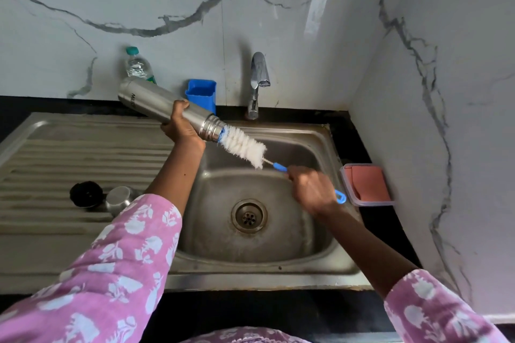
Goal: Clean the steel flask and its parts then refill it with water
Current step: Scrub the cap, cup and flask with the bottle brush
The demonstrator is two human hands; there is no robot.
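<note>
Steel flask point(156, 104) lies tilted in the air above the sink point(278, 245), its base raised up and away beyond the left hand point(181, 125) and its threaded open mouth pointing down toward the right hand point(312, 189). The left hand wraps its fingers round the flask's body just behind the neck and holds it. A bottle brush point(245, 146) sits with the tip of its white bristle head at the flask's mouth, most of the bristles outside, and its thin wire stem running down to a blue handle point(280, 167). The right hand closes round that handle, whose blue loop end sticks out past the wrist side of the hand. Both arms wear pink sleeves point(111, 259) with a white flower print. Left of the left forearm, on the ribbed draining board point(69, 153), lie a black stopper point(86, 193) and a steel cup lid point(119, 199), just beside each other. Beyond the left hand stand a clear plastic water bottle point(136, 64) with a teal cap and a blue holder point(201, 95). A chrome tap point(259, 78) rises beyond and between the hands. Right of the right hand, on the dark counter point(359, 142), rests a clear box with a pinkish lid point(367, 185).
</note>
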